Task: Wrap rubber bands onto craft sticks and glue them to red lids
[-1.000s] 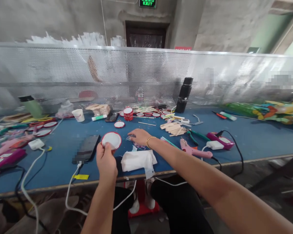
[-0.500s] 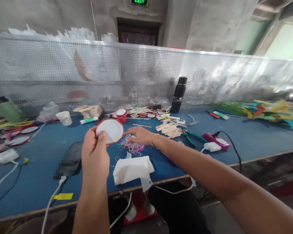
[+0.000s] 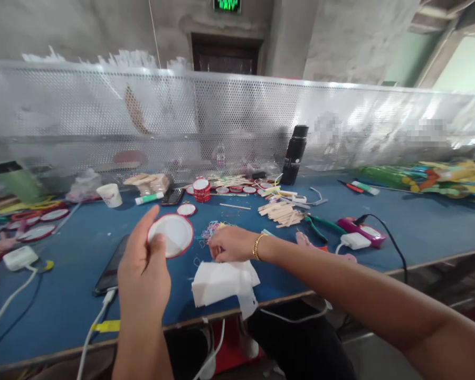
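At a blue table [image 3: 237, 215], we see a white, red-rimmed disc [image 3: 176, 231] held at its near-left edge in the left hand [image 3: 144, 272], the thumb pressed on its pale face and the other fingers mostly hidden. The disc is round, so we find no long axis to follow; its face tips up toward us. To its right, a loose tangle of coloured loops [image 3: 211, 230] lies on the table between disc and right hand [image 3: 234, 244], just beyond and left of the right fingers. The right hand is clearly the nearer to it. Those fingers curl downward, narrowly spaced; we cannot tell whether they pinch a strand. Folded white paper [image 3: 216, 284] lies just on our side of them, and a smaller disc [image 3: 186, 209] rests beyond the held one.
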The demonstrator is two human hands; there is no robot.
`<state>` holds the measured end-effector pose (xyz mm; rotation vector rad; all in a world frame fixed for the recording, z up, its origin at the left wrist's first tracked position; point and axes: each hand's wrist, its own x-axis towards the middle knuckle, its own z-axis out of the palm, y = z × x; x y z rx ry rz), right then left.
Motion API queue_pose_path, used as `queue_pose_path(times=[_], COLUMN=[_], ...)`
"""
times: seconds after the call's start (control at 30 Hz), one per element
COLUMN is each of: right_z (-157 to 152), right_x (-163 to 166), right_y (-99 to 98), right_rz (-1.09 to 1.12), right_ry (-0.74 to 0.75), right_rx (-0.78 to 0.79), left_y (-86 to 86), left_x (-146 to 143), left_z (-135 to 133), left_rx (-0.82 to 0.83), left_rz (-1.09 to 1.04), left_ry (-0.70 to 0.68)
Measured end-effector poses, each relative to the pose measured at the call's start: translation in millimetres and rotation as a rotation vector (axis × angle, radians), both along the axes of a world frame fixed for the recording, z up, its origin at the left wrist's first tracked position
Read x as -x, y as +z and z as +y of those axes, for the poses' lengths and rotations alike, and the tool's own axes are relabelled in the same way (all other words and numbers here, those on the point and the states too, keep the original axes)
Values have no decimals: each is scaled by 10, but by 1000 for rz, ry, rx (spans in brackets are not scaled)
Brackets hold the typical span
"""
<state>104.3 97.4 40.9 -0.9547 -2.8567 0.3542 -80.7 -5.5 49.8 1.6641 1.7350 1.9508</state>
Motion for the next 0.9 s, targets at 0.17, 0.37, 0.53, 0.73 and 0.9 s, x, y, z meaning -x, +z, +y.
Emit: queue_pose_path(times=[0.17,0.37,0.53,0.73,0.9], right_z=[6,133,251,285,225], right_x=[-21,-186,-289,-307,-267], right_y=[120,228,169,114,149], right_rz=[45,133,172,163,125], right_ry=[-63,-194,-208,-165,-178], right_rx=[-45,24,171,216,46], left_y=[-155,-260,-278,-297,-293], left_x=[-22,-101,-74,14,21], left_z=[202,380,383,335,303], left_rx=[156,252,262,209,215], left_rz=[-55,-271,-211,-149,-155], left_ry=[-234,-367,-324,-220,-201])
